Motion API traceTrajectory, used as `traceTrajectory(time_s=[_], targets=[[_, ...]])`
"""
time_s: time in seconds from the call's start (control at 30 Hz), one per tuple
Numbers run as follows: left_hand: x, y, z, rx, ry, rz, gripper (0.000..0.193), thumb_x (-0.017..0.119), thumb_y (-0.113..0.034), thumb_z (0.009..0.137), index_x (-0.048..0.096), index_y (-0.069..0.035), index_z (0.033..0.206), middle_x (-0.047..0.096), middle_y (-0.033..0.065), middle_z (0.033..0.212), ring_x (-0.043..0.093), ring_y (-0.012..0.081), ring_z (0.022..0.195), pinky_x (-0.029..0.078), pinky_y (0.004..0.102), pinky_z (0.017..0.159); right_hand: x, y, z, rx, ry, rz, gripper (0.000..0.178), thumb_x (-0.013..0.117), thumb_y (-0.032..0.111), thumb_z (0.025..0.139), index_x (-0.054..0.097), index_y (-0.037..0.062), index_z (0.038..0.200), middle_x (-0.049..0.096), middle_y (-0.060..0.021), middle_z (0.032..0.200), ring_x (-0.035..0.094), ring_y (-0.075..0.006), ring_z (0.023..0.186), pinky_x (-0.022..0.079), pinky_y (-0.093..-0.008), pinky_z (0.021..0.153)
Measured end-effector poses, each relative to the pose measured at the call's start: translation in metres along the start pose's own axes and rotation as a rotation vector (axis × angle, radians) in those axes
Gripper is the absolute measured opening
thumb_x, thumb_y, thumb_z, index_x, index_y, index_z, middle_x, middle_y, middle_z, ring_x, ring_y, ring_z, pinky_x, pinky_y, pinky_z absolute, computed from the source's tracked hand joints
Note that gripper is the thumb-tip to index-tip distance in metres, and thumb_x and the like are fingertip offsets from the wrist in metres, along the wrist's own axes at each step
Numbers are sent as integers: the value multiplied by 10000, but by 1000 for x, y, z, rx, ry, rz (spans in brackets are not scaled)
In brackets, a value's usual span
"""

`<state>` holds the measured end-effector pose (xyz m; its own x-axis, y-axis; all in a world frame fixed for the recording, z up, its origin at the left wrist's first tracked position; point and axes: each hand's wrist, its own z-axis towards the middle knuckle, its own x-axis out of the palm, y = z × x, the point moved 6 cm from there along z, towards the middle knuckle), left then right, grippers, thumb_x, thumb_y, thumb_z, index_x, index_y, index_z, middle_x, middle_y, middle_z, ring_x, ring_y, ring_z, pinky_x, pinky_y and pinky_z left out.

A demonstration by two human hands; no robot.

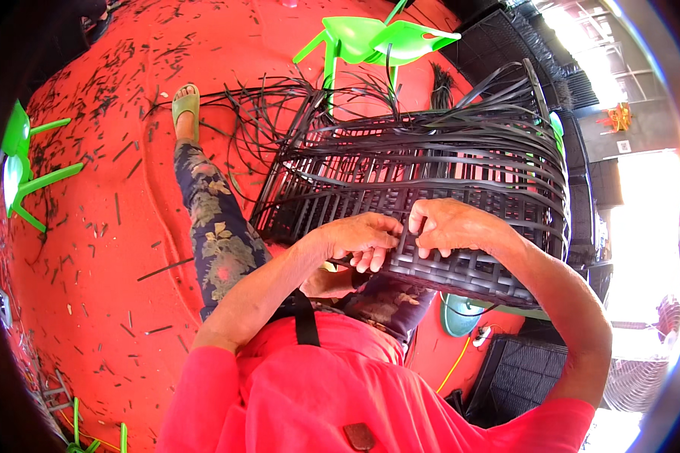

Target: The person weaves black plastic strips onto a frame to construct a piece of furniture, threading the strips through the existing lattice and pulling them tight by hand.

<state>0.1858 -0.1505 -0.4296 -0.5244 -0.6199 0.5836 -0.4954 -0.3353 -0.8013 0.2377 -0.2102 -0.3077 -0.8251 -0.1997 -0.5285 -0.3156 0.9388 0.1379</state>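
A black frame partly woven with flat strips [461,283] stands in front of me, its lower part tightly woven. My left hand [364,240] is over its near side, thumb and forefinger pinched together and the other fingers curled loosely. Close by on the right, my right hand [452,226] bends its fingers down onto the weave. A short upright black strip [404,230] shows between the two hands, at their fingertips. Long loose strips [499,136] run across the upper part of the frame and trail off to the left.
Bright green plastic chairs [355,39] stand beyond the frame, and another green chair [24,162] is at the far left. Black offcuts litter the red floor [98,249]. Dark woven panels [517,377] lie at the lower right; a fan [638,377] stands near the right edge.
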Motion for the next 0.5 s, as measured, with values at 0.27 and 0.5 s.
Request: traceTrajectory(time_s=[0.27, 0.5], targets=[[-21, 15, -11, 178, -282, -146, 137, 626, -196, 838, 614, -74, 775, 513, -20, 524, 421, 42, 386, 295, 174, 358, -3, 16, -8, -422, -502, -523, 114, 650, 132, 741, 603, 35, 777, 607, -190, 709, 596, -407, 691, 484, -467, 648], [-83, 77, -52, 37, -476, 93, 177, 607, -224, 857, 586, -88, 747, 563, -19, 631, 504, 57, 482, 360, 185, 410, -9, 15, 21, -433, -387, -605, 69, 586, 57, 718, 558, 19, 668, 566, -220, 651, 577, -423, 683, 458, -490, 617]])
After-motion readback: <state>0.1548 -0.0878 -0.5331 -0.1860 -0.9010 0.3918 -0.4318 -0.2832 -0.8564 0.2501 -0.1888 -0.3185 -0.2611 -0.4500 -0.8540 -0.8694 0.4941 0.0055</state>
